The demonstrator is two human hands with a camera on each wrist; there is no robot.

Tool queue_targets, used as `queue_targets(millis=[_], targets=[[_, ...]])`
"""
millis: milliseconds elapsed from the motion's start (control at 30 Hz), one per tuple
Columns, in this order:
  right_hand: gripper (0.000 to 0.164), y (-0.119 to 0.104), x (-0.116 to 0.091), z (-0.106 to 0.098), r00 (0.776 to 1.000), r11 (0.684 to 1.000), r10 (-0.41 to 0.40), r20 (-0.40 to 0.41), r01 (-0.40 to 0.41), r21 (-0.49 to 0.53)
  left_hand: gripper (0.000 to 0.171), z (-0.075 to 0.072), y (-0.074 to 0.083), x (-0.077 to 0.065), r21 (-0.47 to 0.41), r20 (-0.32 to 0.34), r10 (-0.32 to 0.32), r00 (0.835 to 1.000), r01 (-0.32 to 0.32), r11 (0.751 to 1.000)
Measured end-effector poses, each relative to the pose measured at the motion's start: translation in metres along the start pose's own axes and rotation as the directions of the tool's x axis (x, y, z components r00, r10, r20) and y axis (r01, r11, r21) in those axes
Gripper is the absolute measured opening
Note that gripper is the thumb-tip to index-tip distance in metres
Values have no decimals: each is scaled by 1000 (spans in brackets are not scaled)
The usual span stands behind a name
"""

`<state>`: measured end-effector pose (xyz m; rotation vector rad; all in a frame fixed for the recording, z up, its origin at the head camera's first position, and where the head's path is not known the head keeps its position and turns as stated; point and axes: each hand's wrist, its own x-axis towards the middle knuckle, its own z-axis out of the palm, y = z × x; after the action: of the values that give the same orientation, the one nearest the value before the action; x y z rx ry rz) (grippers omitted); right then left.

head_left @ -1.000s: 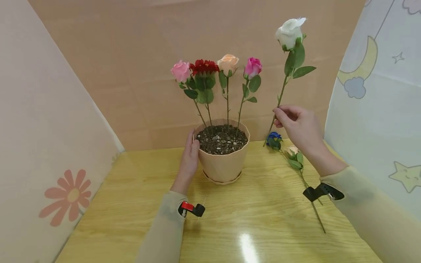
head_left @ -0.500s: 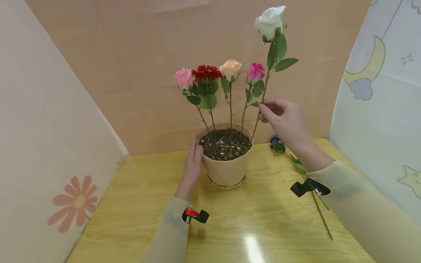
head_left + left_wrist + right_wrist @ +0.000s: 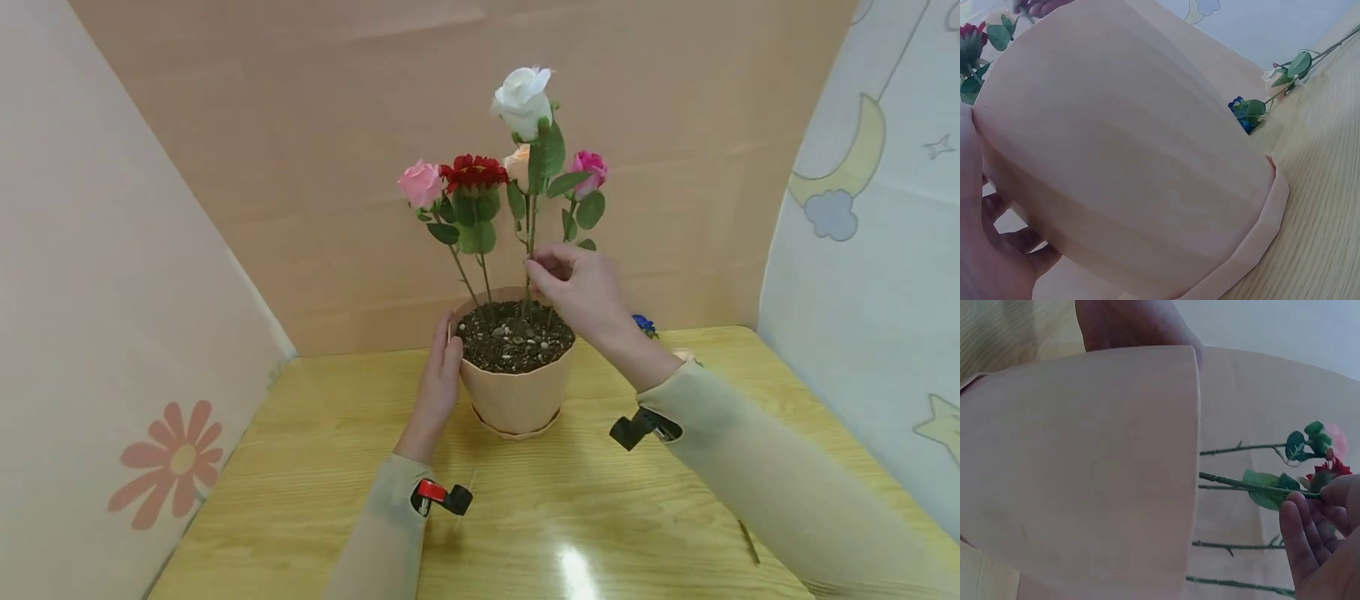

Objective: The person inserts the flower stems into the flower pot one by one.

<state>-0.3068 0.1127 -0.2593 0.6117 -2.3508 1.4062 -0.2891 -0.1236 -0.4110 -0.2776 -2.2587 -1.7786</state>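
Observation:
A peach flowerpot (image 3: 515, 400) filled with dark soil (image 3: 517, 337) and pebbles stands on a saucer. My left hand (image 3: 433, 392) holds its left side, thumb in front; in the left wrist view the fingers reach partly out of sight behind the pot. Above the soil, my right hand (image 3: 581, 287) pinches the stem of a white rose (image 3: 522, 104) between thumb and fingers. That stem (image 3: 1241, 483) runs down behind the pot's rim in the right wrist view, so its lower end is hidden. A pink rose (image 3: 421, 184), red flower (image 3: 474, 173), peach rose (image 3: 517, 165) and magenta rose (image 3: 590, 171) stand in the pot.
On the wooden table (image 3: 315, 442), a blue flower (image 3: 1247, 114) and a pale rose (image 3: 1279, 82) lie right of the pot, mostly covered by my right arm in the head view. A peach backdrop (image 3: 322, 167) rises behind, with patterned side walls.
My right hand has carried the white rose leftward from beside the pot to over its middle, in front of the peach rose. My left hand has stayed on the pot.

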Motion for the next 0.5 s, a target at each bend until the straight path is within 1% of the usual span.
queue_targets(millis=[67, 133, 333, 500], targets=[[19, 0, 2, 8, 1000, 1000, -14, 17, 14, 10, 59, 0, 0, 0, -1, -2, 0, 1000, 0, 1000], [19, -1, 4, 15, 999, 999, -34, 26, 34, -1, 60, -1, 0, -1, 4, -7, -7, 1000, 7, 1000], [21, -4, 9, 34, 998, 999, -47, 51, 48, -12, 61, -1, 1, 0, 20, -20, -29, 999, 29, 999], [25, -3, 13, 45, 995, 998, -65, 71, 66, -21, 61, 0, 1, 1, 18, -21, -23, 1000, 23, 1000]])
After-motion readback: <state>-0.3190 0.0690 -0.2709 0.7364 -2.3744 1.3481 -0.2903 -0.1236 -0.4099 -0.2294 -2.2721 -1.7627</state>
